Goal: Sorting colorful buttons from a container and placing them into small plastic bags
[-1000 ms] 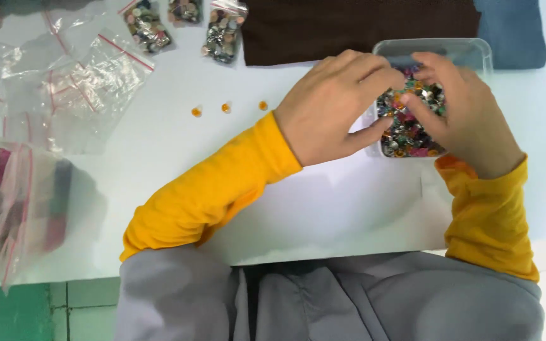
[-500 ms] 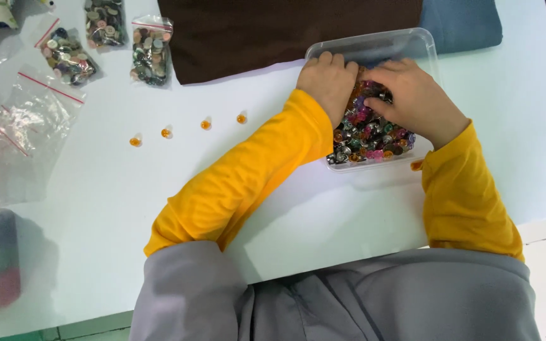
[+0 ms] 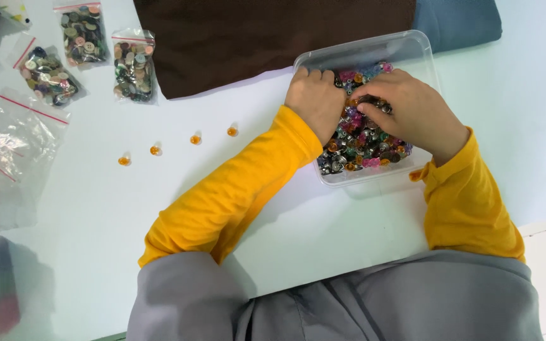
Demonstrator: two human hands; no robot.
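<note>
A clear plastic tub (image 3: 412, 50) on the white table holds a heap of mixed coloured buttons (image 3: 364, 142). Both of my hands are inside it. My left hand (image 3: 314, 101) rests knuckles-up on the heap at the tub's left side, fingers curled down into the buttons. My right hand (image 3: 412, 107) lies over the right part of the heap, its fingertips pinching among the buttons near the middle; whether it holds one is hidden. Several small orange buttons (image 3: 192, 139) lie in a row on the table to the left.
A dark brown cloth (image 3: 254, 38) and a blue cloth (image 3: 459, 22) lie behind the tub. Three zip bags of buttons (image 3: 133, 63) sit at the back left, empty clear zip bags (image 3: 14, 151) further left. The table's near edge runs by my lap.
The view has shifted, so the tub now sits more central. My hands have stayed in the tub, fingers working through the buttons. Several orange buttons now show in the row.
</note>
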